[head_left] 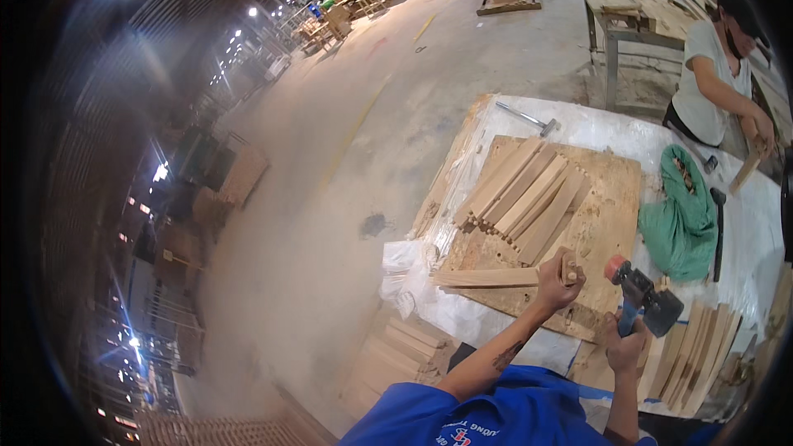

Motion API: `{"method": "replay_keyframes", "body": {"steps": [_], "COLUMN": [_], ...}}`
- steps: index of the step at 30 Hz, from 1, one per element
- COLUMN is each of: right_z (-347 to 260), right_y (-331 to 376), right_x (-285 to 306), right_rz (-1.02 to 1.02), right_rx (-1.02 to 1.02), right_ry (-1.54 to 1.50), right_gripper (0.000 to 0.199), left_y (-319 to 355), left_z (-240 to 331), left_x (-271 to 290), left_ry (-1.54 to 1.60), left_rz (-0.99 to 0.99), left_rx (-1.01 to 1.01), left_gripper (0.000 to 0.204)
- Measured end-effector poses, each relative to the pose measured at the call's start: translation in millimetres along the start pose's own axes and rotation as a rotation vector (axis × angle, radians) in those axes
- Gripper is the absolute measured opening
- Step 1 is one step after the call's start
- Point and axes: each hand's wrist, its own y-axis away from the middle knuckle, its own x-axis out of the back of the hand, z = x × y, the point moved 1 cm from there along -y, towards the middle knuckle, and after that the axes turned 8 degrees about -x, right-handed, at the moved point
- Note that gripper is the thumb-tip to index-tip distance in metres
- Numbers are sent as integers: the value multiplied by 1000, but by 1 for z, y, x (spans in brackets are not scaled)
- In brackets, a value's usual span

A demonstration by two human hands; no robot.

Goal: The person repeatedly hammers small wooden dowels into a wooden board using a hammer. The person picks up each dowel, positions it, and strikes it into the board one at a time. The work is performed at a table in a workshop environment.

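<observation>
The left hand (558, 287) is curled firmly round a piece of pale wood: a long, straight-edged strip (487, 278) reaches out from the fist toward the left, across the near edge of a plywood board (613, 177), and a small block end (569, 267) rises between the fingers, though whether the two are one piece cannot be told. The right hand (625, 347), just beside the board, is wrapped round the blue handle of a mallet (640, 287) held tilted, its head bearing a rounded orange-red face at one end and a blocky black one at the other. Beyond the left hand, a fanned pile of smooth wooden bars (533, 198) lies on the board, many with short round pegs at their ends. To the right slumps a soft, wrinkled green sack (677, 235), its mouth gaping on small brown bits (684, 172) too small to make out, with a dark, slender tool (719, 235) alongside. Glossy, creased white plastic sheeting (578, 116) spreads beneath everything; a metal hammer (533, 120) rests on it at the far edge. Farther right, a co-worker (717, 83) grips a short wooden piece (747, 169).
</observation>
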Motion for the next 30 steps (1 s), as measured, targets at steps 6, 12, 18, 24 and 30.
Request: {"method": "replay_keyframes", "body": {"steps": [6, 12, 18, 24, 30], "right_z": [-47, -55, -5, -46, -83], "right_y": [4, -14, -17, -21, -51], "right_x": [11, -5, 20, -8, -4], "right_rz": [-111, -29, -89, -119, -361], "right_rx": [-104, 76, 119, 59, -173], "right_ry": [-77, -48, 190, 125, 658], "right_gripper": [20, 31, 25, 32, 24], "left_y": [5, 5, -27, -51, -54], "left_z": [-20, -31, -74, -46, -34], "left_x": [-14, 2, 7, 24, 12], "left_ry": [-58, -23, -121, -96, -74], "left_rz": [-38, -18, 0, 12, -27], "left_rx": [-93, -63, -62, -186, -94], "left_gripper": [20, 23, 25, 18, 23]}}
